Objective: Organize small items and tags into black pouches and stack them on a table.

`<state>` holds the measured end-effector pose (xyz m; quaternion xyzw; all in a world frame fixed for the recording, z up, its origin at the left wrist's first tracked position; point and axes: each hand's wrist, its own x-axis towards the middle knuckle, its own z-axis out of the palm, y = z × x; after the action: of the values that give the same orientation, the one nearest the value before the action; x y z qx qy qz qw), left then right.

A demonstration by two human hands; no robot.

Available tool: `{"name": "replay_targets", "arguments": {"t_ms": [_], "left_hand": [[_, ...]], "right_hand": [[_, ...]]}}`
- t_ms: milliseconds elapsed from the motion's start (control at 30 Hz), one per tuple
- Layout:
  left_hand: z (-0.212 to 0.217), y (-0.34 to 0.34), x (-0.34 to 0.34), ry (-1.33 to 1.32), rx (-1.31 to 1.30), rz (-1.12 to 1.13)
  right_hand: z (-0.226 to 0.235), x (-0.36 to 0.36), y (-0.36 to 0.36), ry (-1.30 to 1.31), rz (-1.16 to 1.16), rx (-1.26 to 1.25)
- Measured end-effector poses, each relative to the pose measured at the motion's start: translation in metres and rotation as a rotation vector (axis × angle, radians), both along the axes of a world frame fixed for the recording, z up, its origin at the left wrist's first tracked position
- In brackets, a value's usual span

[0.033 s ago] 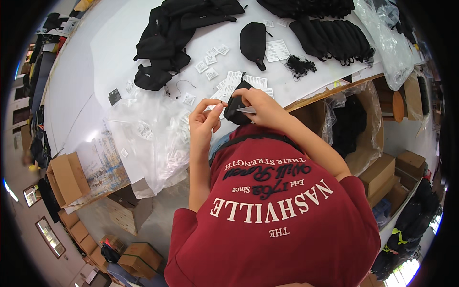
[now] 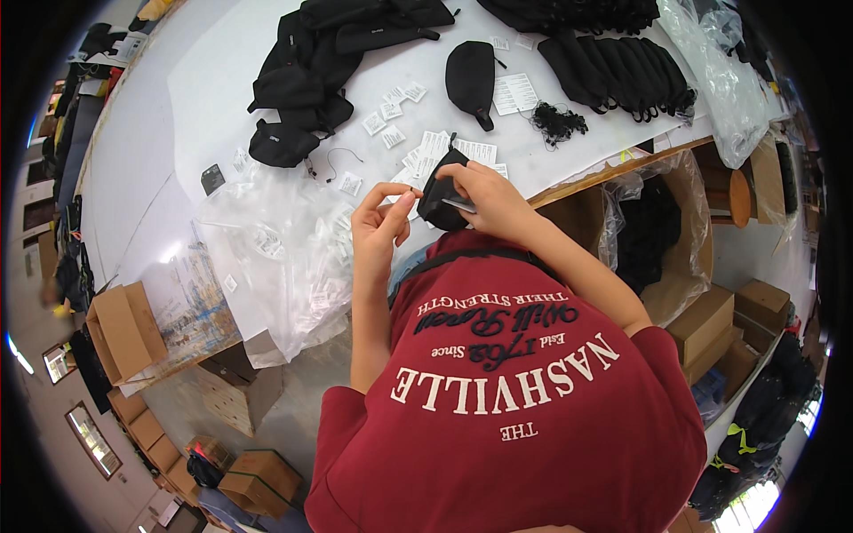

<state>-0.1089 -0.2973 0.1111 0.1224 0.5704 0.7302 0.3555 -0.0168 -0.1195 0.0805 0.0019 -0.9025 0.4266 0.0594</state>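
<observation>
At the table's near edge, my right hand (image 2: pixel 489 195) is closed on a small black zip pouch (image 2: pixel 435 211). A flat pale piece (image 2: pixel 460 204), perhaps a tag, sticks out under its fingers against the pouch. My left hand (image 2: pixel 382 218) is at the pouch's left edge, thumb and forefinger pinched together. What lies between those fingertips is too small to name. Behind the pouch, white printed labels (image 2: pixel 484 153) lie spread on the table. A second black pouch (image 2: pixel 470 80) rests farther back, with a label sheet (image 2: pixel 515 94) beside it.
More black pouches lie heaped at the back left (image 2: pixel 302 89) and in a row at the back right (image 2: pixel 617 75). A tangle of black cords (image 2: pixel 558 124) sits near that row. Clear plastic bags (image 2: pixel 275 249) cover the left front. Below the right edge stands a plastic-lined carton (image 2: pixel 693 240).
The pale piece under my right hand has tilted and looks greyer. Both hands keep nearly the same place.
</observation>
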Motion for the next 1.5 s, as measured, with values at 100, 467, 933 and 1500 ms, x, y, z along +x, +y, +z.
{"name": "replay_targets", "arguments": {"t_ms": [100,467,933,1500], "left_hand": [[0.000,0.002,0.002,-0.001,0.017,0.000],[-0.001,0.007,0.009,-0.001,0.008,-0.065],[-0.003,0.011,0.017,0.144,-0.137,-0.063],[-0.010,0.012,0.019,0.296,-0.217,-0.149]], "right_hand": [[-0.014,0.009,-0.004,-0.014,-0.130,0.066],[-0.011,0.017,-0.001,-0.332,0.100,-0.464],[-0.007,0.003,-0.012,-0.197,-0.068,-0.966],[0.015,0.009,-0.003,-0.146,-0.061,-0.878]]}}
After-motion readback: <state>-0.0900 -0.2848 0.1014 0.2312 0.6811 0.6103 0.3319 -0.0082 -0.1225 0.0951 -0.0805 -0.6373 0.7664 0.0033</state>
